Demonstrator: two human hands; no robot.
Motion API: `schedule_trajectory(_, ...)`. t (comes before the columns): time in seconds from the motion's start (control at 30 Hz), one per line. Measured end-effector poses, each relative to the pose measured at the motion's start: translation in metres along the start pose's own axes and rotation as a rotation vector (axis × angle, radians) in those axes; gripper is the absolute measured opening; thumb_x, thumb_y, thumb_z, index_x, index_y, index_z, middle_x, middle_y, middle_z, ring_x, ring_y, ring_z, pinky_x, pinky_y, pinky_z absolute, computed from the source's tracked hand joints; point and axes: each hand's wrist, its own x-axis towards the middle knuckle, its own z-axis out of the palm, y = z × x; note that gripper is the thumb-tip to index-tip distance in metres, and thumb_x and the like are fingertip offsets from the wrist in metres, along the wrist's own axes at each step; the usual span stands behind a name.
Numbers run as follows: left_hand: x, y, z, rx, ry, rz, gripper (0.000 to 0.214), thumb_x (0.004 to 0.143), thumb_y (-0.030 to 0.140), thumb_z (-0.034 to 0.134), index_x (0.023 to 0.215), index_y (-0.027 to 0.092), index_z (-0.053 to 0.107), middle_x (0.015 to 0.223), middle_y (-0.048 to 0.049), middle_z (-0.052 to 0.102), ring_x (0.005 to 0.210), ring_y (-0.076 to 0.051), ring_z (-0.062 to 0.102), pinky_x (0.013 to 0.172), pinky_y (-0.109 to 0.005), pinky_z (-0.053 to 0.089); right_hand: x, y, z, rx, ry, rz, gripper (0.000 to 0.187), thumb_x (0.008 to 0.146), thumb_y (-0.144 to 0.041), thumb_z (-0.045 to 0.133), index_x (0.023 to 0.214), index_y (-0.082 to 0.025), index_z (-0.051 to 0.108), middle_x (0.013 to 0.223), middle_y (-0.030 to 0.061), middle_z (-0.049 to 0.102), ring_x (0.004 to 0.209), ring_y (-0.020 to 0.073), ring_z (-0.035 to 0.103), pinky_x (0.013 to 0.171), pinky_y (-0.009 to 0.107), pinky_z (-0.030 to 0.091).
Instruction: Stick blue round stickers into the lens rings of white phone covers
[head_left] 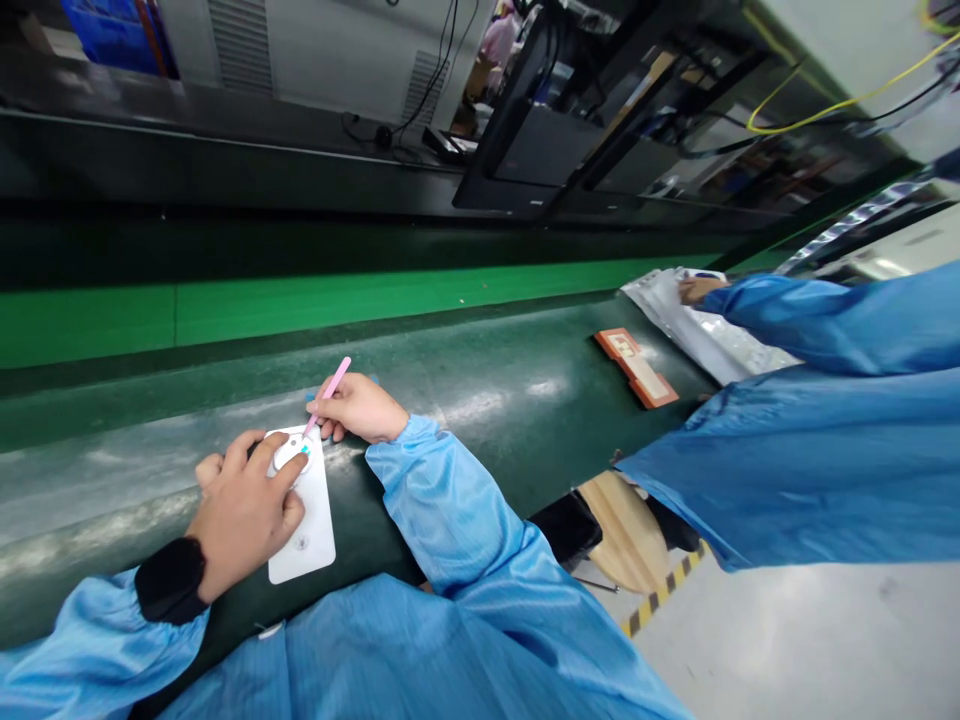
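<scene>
A flat white plastic panel [309, 530] lies on the dark green conveyor belt [480, 390] in front of me. My left hand [244, 510] rests on its upper part, fingers curled over a round white piece [289, 452] seated there. My right hand [360, 405] pinches pink tweezers [328, 392], and their tip touches the round piece beside a small teal spot. Both of my arms are in blue smock sleeves.
To the right a co-worker in a blue smock [810, 440] reaches a hand [697, 290] onto a silvery bag [705, 325] on the belt. An orange-framed tray [637, 367] lies between us. A bright green strip [300, 305] and dark machinery run along the far side.
</scene>
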Motion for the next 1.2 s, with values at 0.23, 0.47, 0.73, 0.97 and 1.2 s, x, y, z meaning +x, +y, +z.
schedule_trajectory(0.23,-0.002,0.0,0.001,-0.043,-0.023,-0.049,0.04,0.098,0.023,0.051,0.119,0.027,0.085,0.126,-0.0191,0.078,0.122,-0.043,0.065,0.075,-0.049,0.047,0.001,0.002,-0.001,0.001,-0.015,-0.013,0.039,0.092,-0.028,0.095,0.075,-0.016,0.062,0.061,0.0003,0.068,0.051,0.0104,0.062,0.044,0.015,0.05)
schedule_trajectory(0.47,-0.001,0.0,0.003,-0.051,-0.044,-0.085,0.038,0.096,0.021,0.055,0.116,0.03,0.086,0.127,-0.0175,0.078,0.123,-0.042,0.064,0.077,-0.047,0.046,0.001,0.001,0.0,0.005,-0.005,-0.008,0.038,0.092,-0.025,0.094,0.074,-0.015,0.062,0.06,-0.0002,0.068,0.05,0.0097,0.062,0.043,0.014,0.049)
schedule_trajectory(0.73,0.001,0.002,0.003,-0.155,-0.14,-0.198,0.038,0.095,0.023,0.058,0.118,0.033,0.087,0.133,-0.0167,0.077,0.128,-0.043,0.061,0.083,-0.05,0.05,0.002,0.003,-0.002,-0.002,-0.009,-0.014,0.039,0.092,-0.03,0.096,0.076,-0.015,0.063,0.062,0.0009,0.069,0.051,0.0104,0.063,0.045,0.015,0.051)
schedule_trajectory(0.97,0.001,0.001,0.001,-0.102,-0.059,-0.117,0.042,0.099,0.019,0.05,0.116,0.032,0.086,0.131,-0.0153,0.079,0.124,-0.041,0.067,0.079,-0.048,0.051,0.002,0.003,0.001,0.002,-0.003,-0.02,0.04,0.095,-0.034,0.093,0.075,-0.015,0.063,0.062,0.0001,0.068,0.051,0.0092,0.061,0.046,0.015,0.052)
schedule_trajectory(1.2,-0.008,-0.018,0.02,-0.198,0.032,-0.057,0.046,0.107,0.028,0.04,0.111,0.033,0.086,0.126,-0.0117,0.081,0.118,-0.04,0.068,0.071,-0.048,0.052,0.006,-0.002,0.005,-0.023,-0.043,0.027,0.035,0.101,-0.02,0.086,0.073,-0.015,0.066,0.059,-0.0015,0.065,0.051,0.0098,0.063,0.047,0.014,0.053)
